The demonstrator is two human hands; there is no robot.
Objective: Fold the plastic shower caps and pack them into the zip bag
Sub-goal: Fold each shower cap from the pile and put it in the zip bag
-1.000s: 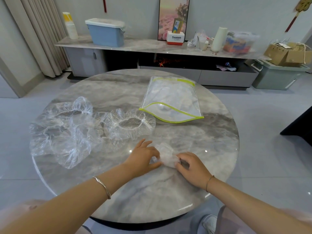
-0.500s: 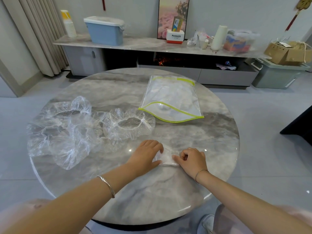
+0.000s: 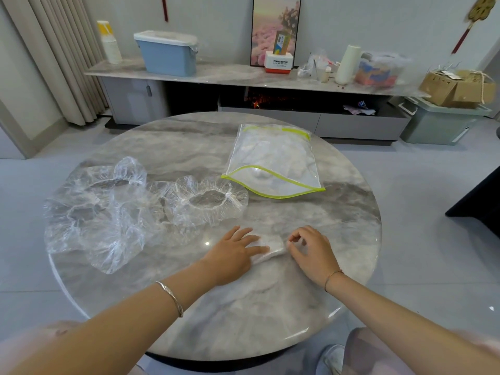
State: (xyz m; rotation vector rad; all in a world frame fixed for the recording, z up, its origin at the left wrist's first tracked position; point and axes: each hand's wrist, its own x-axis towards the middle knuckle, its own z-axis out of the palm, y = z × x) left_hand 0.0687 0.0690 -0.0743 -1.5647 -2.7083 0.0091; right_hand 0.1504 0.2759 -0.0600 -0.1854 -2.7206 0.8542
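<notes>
Grey-tiled room; one round grey marble table (image 3: 243, 307) fills the middle. Near its front edge lies one folded clear plastic shower cap (image 3: 270, 247), a small flat whitish strip on the marble between the two hands.

Left hand (image 3: 232, 255): palm down, fingers straight and spread, fingertips pressing the strip's left half. Right hand (image 3: 311, 250): fingers curled, thumb and forefinger pinching the strip's right end. One silver bangle (image 3: 170, 296) on the left wrist, one thin cord bracelet (image 3: 333, 276) on the right.

Just beyond the left hand: one open clear shower cap (image 3: 208, 201), unfolded, elastic ring facing up. Touching it on the left: a heap of crumpled clear shower caps (image 3: 94, 212). Two elastic rings show; the layers overlap, so the total cannot be told.

Far side, right of centre: one clear zip bag with yellow-green trim (image 3: 273, 163), lying flat, mouth gaping toward the person, well apart from the hands. Pale contents inside, too blurred to count.

Behind the table: one long low grey cabinet (image 3: 216, 74) against the wall. On top:
- one blue bin with white lid (image 3: 167, 54)
- one stack of paper cups (image 3: 109, 41)
- one white-and-red Panasonic box (image 3: 278, 62)
- one white roll (image 3: 349, 64)

One framed pink picture (image 3: 270, 23) stands behind the box. Beige curtain (image 3: 54, 50) at far left.
</notes>
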